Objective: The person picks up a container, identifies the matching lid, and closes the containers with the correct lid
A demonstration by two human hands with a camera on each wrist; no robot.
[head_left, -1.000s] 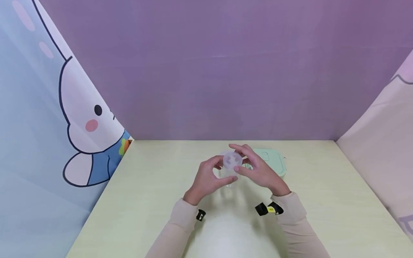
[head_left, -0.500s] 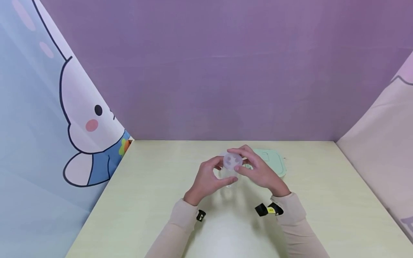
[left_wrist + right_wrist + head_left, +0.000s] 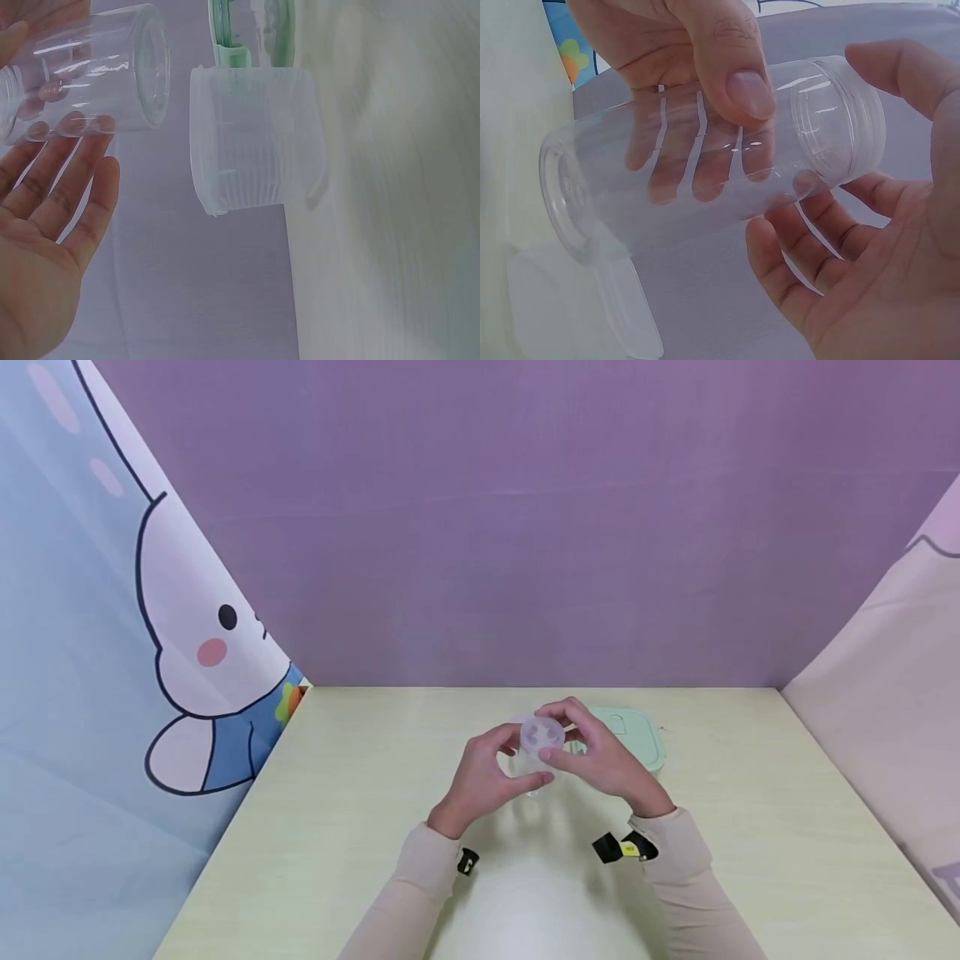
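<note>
Above the middle of the table I hold a clear plastic jar (image 3: pixel 531 766) lying on its side. My left hand (image 3: pixel 480 777) grips its body, thumb on top and fingers behind, as the right wrist view shows on the jar (image 3: pixel 697 172). My right hand (image 3: pixel 600 760) curls round the translucent lid (image 3: pixel 542 735), with thumb and fingers (image 3: pixel 817 225) at the lid end (image 3: pixel 840 120). In the left wrist view the jar (image 3: pixel 90 71) is at the top left over my left fingers (image 3: pixel 75 172).
A translucent ribbed cup (image 3: pixel 255 139) stands on the pale table (image 3: pixel 337 827) just under the jar. Behind it lies a mint-green lidded container (image 3: pixel 637 731). Cloth walls close in the table on the left, back and right.
My right index finger, stretched out over the lid a second ago, has curled down onto it. The lid's markings have turned slightly. The left hand has kept still.
</note>
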